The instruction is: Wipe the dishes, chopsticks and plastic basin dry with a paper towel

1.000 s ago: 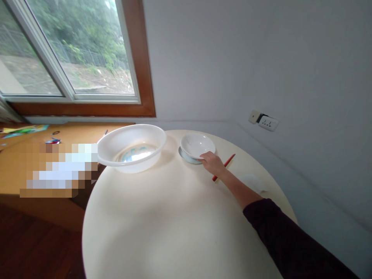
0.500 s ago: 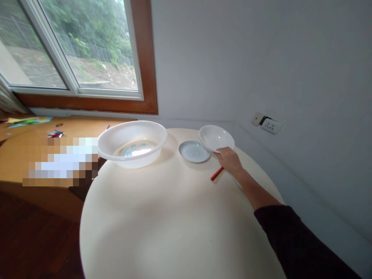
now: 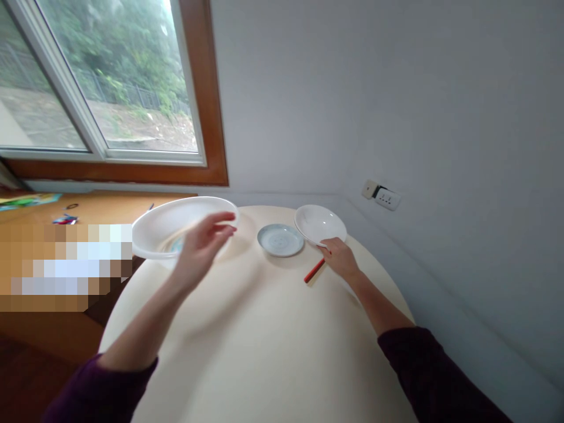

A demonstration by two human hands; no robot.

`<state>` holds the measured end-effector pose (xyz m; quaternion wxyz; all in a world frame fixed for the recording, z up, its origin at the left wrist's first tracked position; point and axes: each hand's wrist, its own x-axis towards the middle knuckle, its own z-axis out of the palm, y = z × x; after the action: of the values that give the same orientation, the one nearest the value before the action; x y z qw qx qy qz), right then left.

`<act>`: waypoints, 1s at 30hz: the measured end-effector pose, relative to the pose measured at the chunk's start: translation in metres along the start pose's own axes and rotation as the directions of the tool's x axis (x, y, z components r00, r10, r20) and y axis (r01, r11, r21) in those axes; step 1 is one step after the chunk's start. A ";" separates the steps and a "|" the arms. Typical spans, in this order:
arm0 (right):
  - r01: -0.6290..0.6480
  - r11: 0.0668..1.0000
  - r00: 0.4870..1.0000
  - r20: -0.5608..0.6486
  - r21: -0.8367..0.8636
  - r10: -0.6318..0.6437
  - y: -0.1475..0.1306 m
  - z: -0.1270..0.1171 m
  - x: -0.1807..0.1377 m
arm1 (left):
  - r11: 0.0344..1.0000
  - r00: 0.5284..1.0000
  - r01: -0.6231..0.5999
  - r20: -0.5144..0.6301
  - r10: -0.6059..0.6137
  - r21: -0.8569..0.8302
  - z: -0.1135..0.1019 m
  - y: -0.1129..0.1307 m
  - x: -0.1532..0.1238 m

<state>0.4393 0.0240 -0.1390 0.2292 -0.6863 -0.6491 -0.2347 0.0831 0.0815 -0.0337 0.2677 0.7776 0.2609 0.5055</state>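
Note:
My right hand (image 3: 338, 257) grips the near rim of a white bowl (image 3: 319, 224) at the far right of the round cream table (image 3: 259, 341). A red chopstick (image 3: 314, 271) lies on the table partly under that hand. Left of the bowl a small pale-blue plate (image 3: 280, 239) lies flat. My left hand (image 3: 201, 247) hovers in the air with its fingers apart and slightly curled, holding nothing, in front of a large white basin (image 3: 166, 228) that has something bluish inside.
A wooden desk (image 3: 88, 211) with small coloured items stands to the left under a window (image 3: 101, 76). A grey wall runs behind and to the right, with a socket (image 3: 382, 196) on it. Dark wooden floor (image 3: 26, 376) shows at lower left.
My right hand lifted the white bowl off the blue plate and carried it to the right, then lowered it beside the plate. My left hand has come into view, reaching toward the basin.

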 end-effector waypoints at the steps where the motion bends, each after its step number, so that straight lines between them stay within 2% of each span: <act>1: -0.002 1.000 1.000 0.004 -0.001 0.002 0.000 -0.001 0.000 | 1.000 0.995 0.002 0.098 -0.004 0.022 0.018 -0.006 -0.001; 3: -0.003 1.000 1.000 0.008 -0.003 0.003 0.000 -0.003 -0.001 | 0.990 0.952 -0.018 0.306 -0.026 0.140 0.059 -0.024 -0.002; 5: 0.003 1.000 1.000 0.008 -0.002 -0.003 0.000 -0.006 -0.001 | 0.943 0.894 -0.080 0.442 -0.075 0.322 0.099 -0.043 -0.002; 7: 0.016 1.000 1.000 0.005 0.001 -0.016 0.000 -0.007 -0.002 | 0.872 0.840 -0.141 0.522 -0.146 0.470 0.128 -0.059 0.000; 9: 0.025 1.000 1.000 0.002 0.003 -0.025 0.001 -0.008 -0.002 | 0.824 0.820 -0.139 0.530 -0.214 0.549 0.143 -0.071 0.004; 13: 0.018 1.000 1.000 0.003 0.004 -0.018 0.003 -0.007 -0.002 | 0.785 0.836 -0.104 0.481 -0.263 0.611 0.144 -0.090 0.008; 17: 0.004 1.000 1.000 0.018 -0.002 -0.004 0.004 -0.003 0.000 | 0.748 0.867 -0.056 0.404 -0.292 0.661 0.131 -0.106 0.003; 20: -0.016 0.999 0.997 0.077 -0.032 0.018 0.003 0.001 0.004 | 0.734 0.886 -0.027 0.356 -0.297 0.679 0.119 -0.115 -0.003; 24: -0.029 0.998 0.989 0.142 -0.057 0.036 -0.001 0.008 0.013 | 0.723 0.913 0.006 0.292 -0.286 0.691 0.110 -0.120 -0.012; 30: -0.097 0.991 0.972 0.204 -0.096 0.115 -0.009 0.022 0.025 | 0.729 0.944 0.021 0.226 -0.240 0.684 0.111 -0.121 -0.022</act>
<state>0.4324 0.0574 -0.1406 0.1425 -0.7501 -0.6212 -0.1762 0.1618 0.1369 -0.1690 0.0401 0.8679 0.4368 0.2329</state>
